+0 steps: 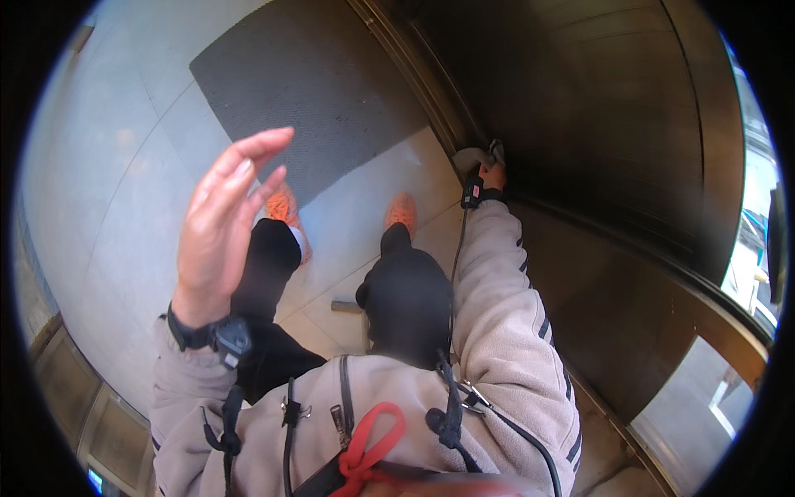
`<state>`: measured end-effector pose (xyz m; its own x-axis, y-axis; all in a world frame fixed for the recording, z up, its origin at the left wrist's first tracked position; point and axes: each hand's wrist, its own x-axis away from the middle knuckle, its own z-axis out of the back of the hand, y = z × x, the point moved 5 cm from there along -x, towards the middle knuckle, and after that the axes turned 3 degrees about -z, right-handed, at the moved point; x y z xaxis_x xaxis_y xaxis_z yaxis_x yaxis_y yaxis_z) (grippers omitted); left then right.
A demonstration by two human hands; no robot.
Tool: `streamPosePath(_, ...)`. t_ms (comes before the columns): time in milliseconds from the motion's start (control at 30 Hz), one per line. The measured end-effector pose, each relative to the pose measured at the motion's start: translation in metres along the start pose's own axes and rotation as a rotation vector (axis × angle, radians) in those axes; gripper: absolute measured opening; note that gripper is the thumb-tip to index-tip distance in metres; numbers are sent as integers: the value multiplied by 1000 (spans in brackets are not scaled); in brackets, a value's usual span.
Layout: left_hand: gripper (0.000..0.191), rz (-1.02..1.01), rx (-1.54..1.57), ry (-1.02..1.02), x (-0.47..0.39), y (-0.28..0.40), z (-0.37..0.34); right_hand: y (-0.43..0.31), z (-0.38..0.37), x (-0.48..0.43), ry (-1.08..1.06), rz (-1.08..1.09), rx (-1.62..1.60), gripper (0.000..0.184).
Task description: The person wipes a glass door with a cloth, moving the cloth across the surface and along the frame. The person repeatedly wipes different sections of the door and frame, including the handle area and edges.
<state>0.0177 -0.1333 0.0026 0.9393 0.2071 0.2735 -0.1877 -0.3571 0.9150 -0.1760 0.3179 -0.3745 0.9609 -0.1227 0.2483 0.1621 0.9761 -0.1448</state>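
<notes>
My left hand (223,217) is raised over the floor in front of me, fingers apart and slightly curved, with nothing in it. A black strap with a small device (233,340) is on that wrist. At the upper right, my right hand (492,176) is closed on a grey cloth (473,160), low against the dark metal panel (596,112) near its lower corner. Another black device (472,192) with a cable sits on my right wrist. Part of the cloth is hidden behind my fingers.
A grey textured mat (310,93) lies on the pale tiled floor (143,143), beside a metal door track (410,68). My orange shoes (401,212) stand below it. A small bar-like object (348,306) is near my knee. Framed panels (118,428) are at the lower left.
</notes>
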Motion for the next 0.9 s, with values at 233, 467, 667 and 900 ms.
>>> streamPosePath(233, 42, 96, 17, 12, -5, 11, -3, -96, 21, -26, 53, -324, -665, 47)
streamPosePath(467, 40, 91, 37, 44, -10, 12, 8, -238, 64, -68, 169, 294, -594, 61)
streamPosePath(667, 38, 102, 49, -14, -8, 16, 12, -280, 37, -109, -33, 372, -450, 70)
streamPosePath(900, 37, 87, 81, -16, -9, 27, 19, -209, 26, -76, -74, 408, -281, 70)
